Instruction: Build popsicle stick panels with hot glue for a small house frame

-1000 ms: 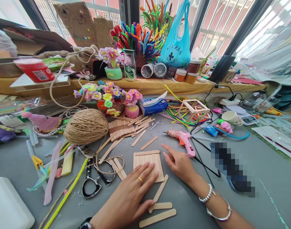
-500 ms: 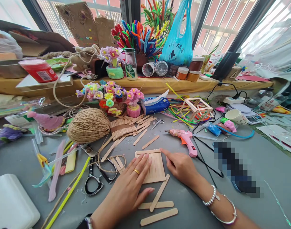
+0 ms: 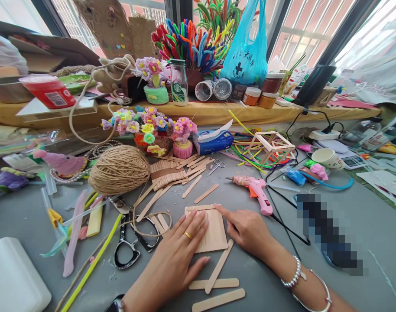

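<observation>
Resting fingers across a pale panel of craft sticks (image 3: 215, 234), a person works both bare hands at a grey table (image 3: 269, 286). The panel lies flat between them, at about 2 o'clock from the left hand (image 3: 177, 248) and 9 o'clock from the right hand (image 3: 248, 227). Both hands touch it, the left covering more.

Nearly square, the panel has no clear long axis of its own. Its slats run side by side from about half past 11 to half past 5, while a single crosswise stick (image 3: 201, 208) caps the far edge from 9 to 3, that edge facing 12 o'clock.

The left hand is spread and gripping nothing, its fingertips just short of the capping stick. The right hand extends its forefinger to the stick's 3 o'clock end, thumb apart, other fingers loosely curled around nothing that shows.

A pink glue gun (image 3: 255, 190) lies at 2 o'clock from the panel, nozzle toward 9. Black-handled scissors (image 3: 123, 255) sit near 8 o'clock, a twine ball (image 3: 118, 170) at 10, and loose sticks (image 3: 220, 300) at 6.
</observation>
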### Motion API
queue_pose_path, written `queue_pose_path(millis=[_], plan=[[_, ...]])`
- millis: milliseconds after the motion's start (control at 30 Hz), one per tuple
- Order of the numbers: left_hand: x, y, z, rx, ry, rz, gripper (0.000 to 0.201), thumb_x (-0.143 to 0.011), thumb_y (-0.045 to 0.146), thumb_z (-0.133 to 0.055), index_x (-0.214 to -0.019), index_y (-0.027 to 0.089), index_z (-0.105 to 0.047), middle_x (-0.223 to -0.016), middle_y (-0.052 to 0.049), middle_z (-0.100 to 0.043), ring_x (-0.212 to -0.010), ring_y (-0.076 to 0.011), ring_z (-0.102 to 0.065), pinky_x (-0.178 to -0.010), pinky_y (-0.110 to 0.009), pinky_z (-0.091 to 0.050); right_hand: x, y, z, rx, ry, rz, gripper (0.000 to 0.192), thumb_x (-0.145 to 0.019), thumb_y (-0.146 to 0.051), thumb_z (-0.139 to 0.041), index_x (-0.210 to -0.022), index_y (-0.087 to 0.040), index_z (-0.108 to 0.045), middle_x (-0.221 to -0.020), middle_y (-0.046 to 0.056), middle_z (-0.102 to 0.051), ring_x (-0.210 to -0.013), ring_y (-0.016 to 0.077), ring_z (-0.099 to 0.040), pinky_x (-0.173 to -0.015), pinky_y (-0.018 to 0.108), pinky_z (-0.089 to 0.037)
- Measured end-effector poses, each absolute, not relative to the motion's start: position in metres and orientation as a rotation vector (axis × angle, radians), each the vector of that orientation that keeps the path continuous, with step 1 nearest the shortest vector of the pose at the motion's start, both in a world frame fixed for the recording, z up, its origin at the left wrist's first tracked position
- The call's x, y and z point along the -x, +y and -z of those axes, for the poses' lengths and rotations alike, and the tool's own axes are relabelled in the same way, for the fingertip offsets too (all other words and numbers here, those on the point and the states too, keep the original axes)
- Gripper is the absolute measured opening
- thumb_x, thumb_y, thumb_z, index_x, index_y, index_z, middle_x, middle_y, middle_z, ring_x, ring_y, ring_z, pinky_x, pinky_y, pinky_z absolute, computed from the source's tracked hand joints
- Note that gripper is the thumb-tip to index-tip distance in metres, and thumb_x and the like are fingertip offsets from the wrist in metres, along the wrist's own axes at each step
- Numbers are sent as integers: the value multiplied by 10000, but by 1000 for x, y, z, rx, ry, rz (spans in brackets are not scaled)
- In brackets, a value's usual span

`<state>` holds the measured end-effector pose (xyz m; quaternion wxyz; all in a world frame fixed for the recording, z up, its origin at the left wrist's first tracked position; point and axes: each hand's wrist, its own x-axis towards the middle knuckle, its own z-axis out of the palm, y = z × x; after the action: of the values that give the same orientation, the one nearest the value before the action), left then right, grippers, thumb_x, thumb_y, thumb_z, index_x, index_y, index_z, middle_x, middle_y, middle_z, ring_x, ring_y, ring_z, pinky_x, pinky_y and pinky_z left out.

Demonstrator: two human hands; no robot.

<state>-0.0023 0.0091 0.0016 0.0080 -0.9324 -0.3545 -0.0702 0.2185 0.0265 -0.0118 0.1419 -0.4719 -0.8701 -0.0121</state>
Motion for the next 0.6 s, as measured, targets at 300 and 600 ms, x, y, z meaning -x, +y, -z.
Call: queue_pose_path(millis=[300,600], plan=[[-2,8,-1,2971,-1066,174,537,-867,305,-364,-1351,153,-190,-1393,-113,-278,-1273,-236,-238,-991,-384,-331,-217,25,13,1345,-2561,176,503,-754,-115,-413,-1255,-159,-416,-577,-9,-582,-527,132,-498,-505,262,-276],[-1,8,-1,2980,-1020,222,522,-844,234,-408,-1338,198,-242,-1381,-132,-298,-1255,-275,-271,-966,-410,-356,-217,25,11,1392,-2590,151,508,-765,-123,-412,-1270,-172,-396,-589,-15,-590,-535,133,-505,-513,273,-254]])
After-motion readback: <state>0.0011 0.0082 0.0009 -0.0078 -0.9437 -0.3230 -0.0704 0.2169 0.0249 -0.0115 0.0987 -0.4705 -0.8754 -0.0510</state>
